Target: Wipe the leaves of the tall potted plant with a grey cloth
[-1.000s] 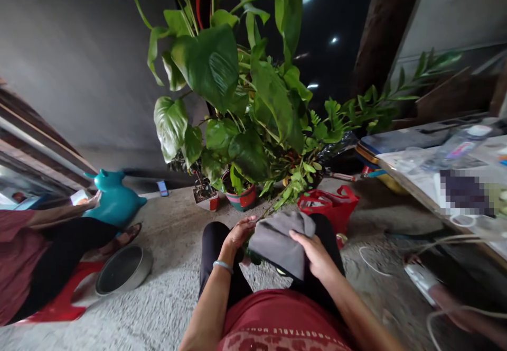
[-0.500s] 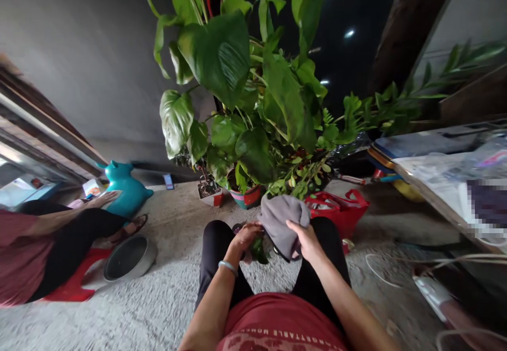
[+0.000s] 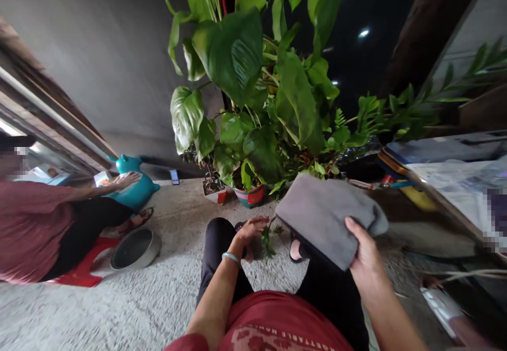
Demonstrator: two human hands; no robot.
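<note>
One grey cloth (image 3: 320, 211), gripped in the right hand (image 3: 363, 250), held before the greenery (image 3: 257, 145) and screening part of it; left hand (image 3: 251, 229) beside a leafy sprig (image 3: 268, 242), grip unclear. Around: striped pot (image 3: 250, 197), grey basin (image 3: 149, 255), teal animal figure (image 3: 140, 190).

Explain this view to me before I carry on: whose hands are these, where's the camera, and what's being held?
There's no machine: these are a seated person's bare hands, seen by a camera on that person's head, looking forward and down. The right hand holds a gray cloth. The left hand is beside a leafy sprig; its grip is unclear. On the rough floor stand a striped flowerpot, a gray basin and a red stool. At left, a co-worker's hand touches a teal animal-shaped toy.
</note>
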